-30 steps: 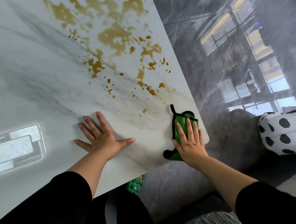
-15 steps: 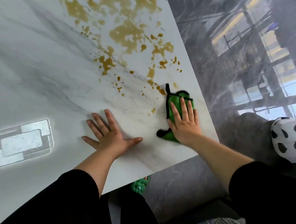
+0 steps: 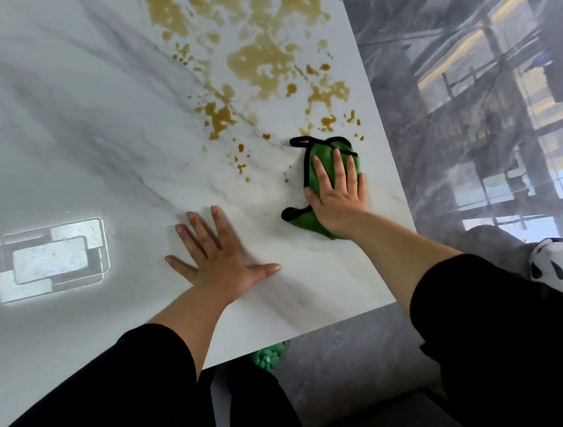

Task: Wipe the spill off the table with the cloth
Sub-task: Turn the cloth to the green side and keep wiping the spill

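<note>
My sleeves were black, plain and without markings. The left sleeve (image 3: 117,384) ended well behind my left hand (image 3: 222,257), leaving the forearm bare from about the elbow down. The right sleeve (image 3: 489,313) stopped likewise well behind my right hand (image 3: 339,190). Both hands were bare. Nearer me than the hands, between the sleeves, my legs (image 3: 258,415) were in black too. A green, knobbly bit of footwear (image 3: 269,355) showed there, between the forearms.
</note>
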`<state>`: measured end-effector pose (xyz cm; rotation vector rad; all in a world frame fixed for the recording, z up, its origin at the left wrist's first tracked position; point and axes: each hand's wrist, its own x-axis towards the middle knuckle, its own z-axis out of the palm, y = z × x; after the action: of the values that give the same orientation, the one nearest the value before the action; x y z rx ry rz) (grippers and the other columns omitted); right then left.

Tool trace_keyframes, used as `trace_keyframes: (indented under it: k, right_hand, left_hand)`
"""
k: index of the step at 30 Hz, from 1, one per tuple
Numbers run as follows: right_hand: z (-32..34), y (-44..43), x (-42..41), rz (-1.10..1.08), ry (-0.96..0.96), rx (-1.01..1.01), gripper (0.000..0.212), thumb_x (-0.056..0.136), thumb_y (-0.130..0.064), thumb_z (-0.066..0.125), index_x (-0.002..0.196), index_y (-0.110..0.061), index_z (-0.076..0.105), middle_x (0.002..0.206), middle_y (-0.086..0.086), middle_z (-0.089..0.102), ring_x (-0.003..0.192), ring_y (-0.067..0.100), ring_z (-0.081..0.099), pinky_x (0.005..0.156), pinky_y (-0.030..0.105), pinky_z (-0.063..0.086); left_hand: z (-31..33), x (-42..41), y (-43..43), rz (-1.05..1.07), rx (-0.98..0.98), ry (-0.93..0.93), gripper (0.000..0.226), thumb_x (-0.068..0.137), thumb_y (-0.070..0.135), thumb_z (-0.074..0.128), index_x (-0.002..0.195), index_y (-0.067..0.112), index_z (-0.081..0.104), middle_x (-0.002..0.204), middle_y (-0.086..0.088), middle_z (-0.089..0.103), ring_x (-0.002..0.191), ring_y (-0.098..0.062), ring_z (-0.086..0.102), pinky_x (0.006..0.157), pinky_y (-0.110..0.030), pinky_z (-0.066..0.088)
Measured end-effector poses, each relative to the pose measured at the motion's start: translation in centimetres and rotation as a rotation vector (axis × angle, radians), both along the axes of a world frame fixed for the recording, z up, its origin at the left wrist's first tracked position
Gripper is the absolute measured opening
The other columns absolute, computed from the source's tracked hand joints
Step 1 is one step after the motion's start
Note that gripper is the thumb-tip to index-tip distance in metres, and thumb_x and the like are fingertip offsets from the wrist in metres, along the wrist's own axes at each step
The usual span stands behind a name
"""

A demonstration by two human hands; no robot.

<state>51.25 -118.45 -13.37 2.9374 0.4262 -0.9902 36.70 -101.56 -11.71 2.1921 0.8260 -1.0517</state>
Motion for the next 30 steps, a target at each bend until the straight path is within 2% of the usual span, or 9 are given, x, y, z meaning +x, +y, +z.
trace_keyframes:
  k: [4,8,10,13,16,22,25,28,30]
  right_hand:
    - [0.2,-1.5,-3.7,0.029,0.017,0.057,0.063,0.098,-0.057,0.013,0.144,-0.040,-0.025,0.151,-0.005,-0.039,0.138,0.017,-0.037,0.112,0.040,-0.022]
    - [0.3,-3.4,-10.8,0.124,0.020,0.056,0.066,0.097,-0.058,0.014,0.133,-0.044,-0.039,0.139,-0.007,-0.052,0.128,0.017,-0.050,0.103,0.036,-0.035]
    - [0.1,-3.8,-11.8,0.147,0.029,0.026,0.067,0.096,-0.058,0.012,0.130,-0.044,-0.044,0.137,-0.007,-0.055,0.126,0.016,-0.052,0.101,0.036,-0.038]
    - [-0.2,-2.4,-9.2,0.178,-0.019,0.026,0.064,0.097,-0.057,0.014,0.135,-0.043,-0.036,0.146,-0.004,-0.044,0.128,0.017,-0.049,0.106,0.038,-0.031]
    - [-0.7,1.1,-4.9,0.162,-0.064,0.051,0.063,0.098,-0.056,0.014,0.146,-0.038,-0.021,0.155,-0.001,-0.031,0.140,0.022,-0.034,0.110,0.041,-0.024]
    - [-0.8,2.8,-2.9,0.195,-0.051,0.066,0.062,0.098,-0.055,0.012,0.147,-0.038,-0.020,0.155,-0.002,-0.031,0.141,0.021,-0.032,0.111,0.042,-0.023]
    - [-0.4,0.4,-5.9,0.280,-0.059,0.089,0.061,0.099,-0.054,0.014,0.146,-0.037,-0.020,0.154,-0.002,-0.033,0.139,0.020,-0.035,0.112,0.042,-0.021]
    - [0.0,-2.1,-9.2,0.370,-0.043,0.056,0.060,0.098,-0.054,0.010,0.141,-0.038,-0.029,0.146,-0.003,-0.042,0.133,0.020,-0.044,0.114,0.044,-0.020]
    - [0.1,-2.5,-9.4,0.397,-0.042,0.032,0.059,0.097,-0.054,0.009,0.141,-0.038,-0.029,0.146,-0.003,-0.041,0.137,0.024,-0.038,0.113,0.044,-0.021]
  left_hand:
    - [0.2,-0.2,0.1,0.004,-0.020,-0.010,0.157,0.037,0.095,0.060,0.125,0.035,-0.055,0.117,0.002,-0.071,0.113,-0.022,-0.064,0.096,-0.066,-0.026]
    - [0.3,-0.2,0.1,-0.003,-0.003,-0.006,0.157,0.037,0.096,0.058,0.125,0.033,-0.055,0.117,0.000,-0.071,0.110,-0.024,-0.065,0.100,-0.069,-0.021]
    - [0.2,-0.2,0.1,0.000,0.004,-0.004,0.156,0.038,0.096,0.058,0.126,0.033,-0.055,0.120,0.000,-0.070,0.111,-0.025,-0.064,0.101,-0.069,-0.020]
    - [0.2,-0.1,0.0,0.005,0.002,-0.006,0.157,0.034,0.097,0.056,0.125,0.034,-0.055,0.120,0.000,-0.070,0.112,-0.024,-0.064,0.100,-0.068,-0.022]
    - [0.1,0.0,-0.1,0.009,0.003,0.001,0.159,0.034,0.096,0.059,0.125,0.033,-0.055,0.120,0.000,-0.070,0.113,-0.023,-0.064,0.097,-0.066,-0.026]
    - [0.3,-0.1,0.0,-0.002,-0.003,0.006,0.157,0.038,0.095,0.060,0.125,0.034,-0.055,0.120,0.001,-0.070,0.112,-0.023,-0.064,0.085,-0.059,-0.035]
    - [0.5,0.0,0.1,-0.004,-0.022,0.009,0.156,0.036,0.097,0.056,0.124,0.035,-0.056,0.118,0.000,-0.071,0.111,-0.023,-0.065,0.088,-0.061,-0.034]
    - [0.4,-0.1,0.1,-0.004,-0.010,0.012,0.156,0.039,0.094,0.060,0.124,0.034,-0.056,0.119,-0.001,-0.070,0.111,-0.025,-0.065,0.099,-0.067,-0.024]
    - [0.3,-0.1,0.1,-0.005,-0.003,0.016,0.156,0.042,0.092,0.063,0.124,0.033,-0.056,0.119,-0.001,-0.070,0.111,-0.025,-0.065,0.100,-0.069,-0.021]
